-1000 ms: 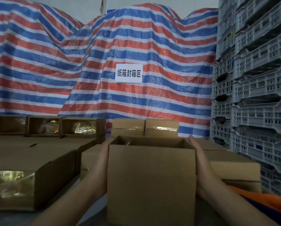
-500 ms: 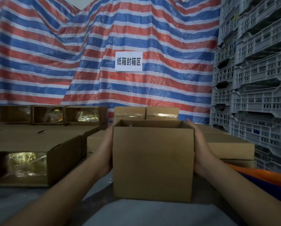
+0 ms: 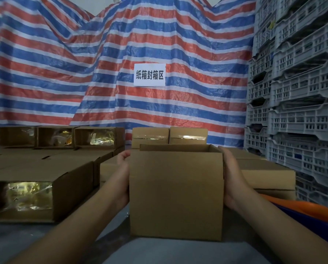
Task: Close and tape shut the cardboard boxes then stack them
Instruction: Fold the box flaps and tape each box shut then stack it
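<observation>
Surroundings: a striped tarpaulin (image 3: 102,73) backs the worktop (image 3: 168,252), bearing a white sign (image 3: 149,74). Grey crates (image 3: 300,103) are stacked along the right edge. Open boxes on their sides (image 3: 39,189) crowd the left edge; two taped boxes (image 3: 169,135) stand at the far edge.

Subject: the open box (image 3: 175,193) stands upright near the front edge, mouth upward, broad face toward the camera, long axis left to right. The left hand (image 3: 122,178) and right hand (image 3: 230,178) press flat, fingers straight, against its side walls.
</observation>
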### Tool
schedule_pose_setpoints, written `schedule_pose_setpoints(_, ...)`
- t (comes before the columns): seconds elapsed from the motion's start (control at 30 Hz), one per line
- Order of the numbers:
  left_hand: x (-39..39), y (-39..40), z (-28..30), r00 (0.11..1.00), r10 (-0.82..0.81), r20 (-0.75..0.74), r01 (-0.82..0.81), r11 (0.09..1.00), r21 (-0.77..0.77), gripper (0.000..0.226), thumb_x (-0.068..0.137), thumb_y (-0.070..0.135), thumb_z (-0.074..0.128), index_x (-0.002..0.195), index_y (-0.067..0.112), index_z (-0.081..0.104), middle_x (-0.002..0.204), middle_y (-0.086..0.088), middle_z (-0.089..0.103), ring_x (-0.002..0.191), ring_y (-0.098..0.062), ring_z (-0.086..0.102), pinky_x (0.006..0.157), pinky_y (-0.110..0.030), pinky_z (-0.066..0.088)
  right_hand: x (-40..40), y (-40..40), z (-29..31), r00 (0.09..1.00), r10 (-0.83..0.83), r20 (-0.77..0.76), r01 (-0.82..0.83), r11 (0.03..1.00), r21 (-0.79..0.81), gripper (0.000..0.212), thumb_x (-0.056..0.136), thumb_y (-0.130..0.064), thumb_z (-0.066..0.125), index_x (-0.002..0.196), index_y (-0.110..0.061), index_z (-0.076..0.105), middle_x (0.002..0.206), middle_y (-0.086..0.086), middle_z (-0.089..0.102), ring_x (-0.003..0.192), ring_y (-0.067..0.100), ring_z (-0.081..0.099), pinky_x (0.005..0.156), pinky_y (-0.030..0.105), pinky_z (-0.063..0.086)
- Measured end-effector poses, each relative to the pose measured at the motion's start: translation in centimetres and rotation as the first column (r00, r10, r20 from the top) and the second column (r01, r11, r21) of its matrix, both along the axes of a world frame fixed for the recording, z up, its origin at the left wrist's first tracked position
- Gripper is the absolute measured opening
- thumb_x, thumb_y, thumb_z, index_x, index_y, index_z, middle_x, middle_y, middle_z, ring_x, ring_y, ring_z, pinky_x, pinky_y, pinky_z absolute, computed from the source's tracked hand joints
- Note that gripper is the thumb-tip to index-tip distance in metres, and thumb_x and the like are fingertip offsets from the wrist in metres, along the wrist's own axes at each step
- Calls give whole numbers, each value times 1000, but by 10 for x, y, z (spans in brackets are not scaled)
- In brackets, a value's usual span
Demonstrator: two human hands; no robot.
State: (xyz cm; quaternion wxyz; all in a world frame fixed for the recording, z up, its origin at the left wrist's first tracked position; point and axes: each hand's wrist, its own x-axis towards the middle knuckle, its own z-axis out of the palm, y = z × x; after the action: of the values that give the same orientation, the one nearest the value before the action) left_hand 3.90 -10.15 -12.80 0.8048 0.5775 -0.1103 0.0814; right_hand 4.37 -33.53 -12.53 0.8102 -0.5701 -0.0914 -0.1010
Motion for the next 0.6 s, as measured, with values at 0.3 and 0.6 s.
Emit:
schedule_pose_setpoints(0.3,6,9,-3,999,-52,15,49,989,137,39,96,22,53,134,12,52,82,-8,70,72,-22,66,60,-33,53,-1,0,-4,999,-3,51,4,999,-33,64,103,-49,38,59,-25,79,69,2,74,64,15,74,65,31,49)
schedule_pose_setpoints(0.6,8,10,-3,993,-117,27,112,983,144,30,91,25,56,119,15,61,79,-6,72,69,-20,68,61,-31,56,-7,2,1,999,-13,36,16,998,-67,52,100,-56,42,87,-16,74,77,7,77,67,19,75,67,34,49)
